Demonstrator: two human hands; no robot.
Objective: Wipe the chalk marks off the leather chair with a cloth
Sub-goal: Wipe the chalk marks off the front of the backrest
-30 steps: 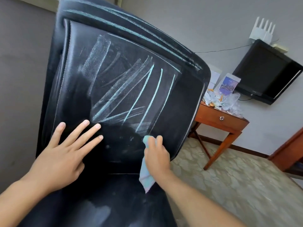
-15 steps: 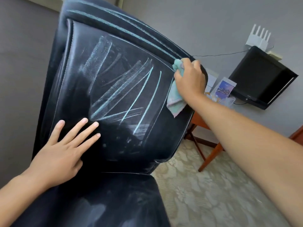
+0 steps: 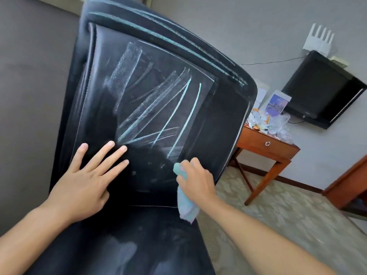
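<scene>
A black leather chair [image 3: 222, 120] fills the left and middle of the head view. Pale blue-white chalk marks [image 3: 155, 108] cross its backrest panel, and more chalk lines run along the top edge. My left hand [image 3: 87, 179] lies flat on the lower left of the backrest, fingers spread and straight. My right hand [image 3: 196, 181] grips a light blue cloth [image 3: 185, 205] and holds it against the lower right of the backrest, just below the rightmost chalk line. The cloth's loose end hangs down below the hand.
A wooden side table [image 3: 266, 149] with a drawer stands to the right of the chair, with papers and plastic on top. A black TV [image 3: 321, 90] hangs on the grey wall, with a white router [image 3: 319, 39] above it. More wooden furniture [image 3: 349, 185] sits at the far right on patterned floor.
My right hand with the cloth has swept from the backrest's upper right corner down to its lower right. The rightmost chalk line is gone. My left hand has stayed in place.
</scene>
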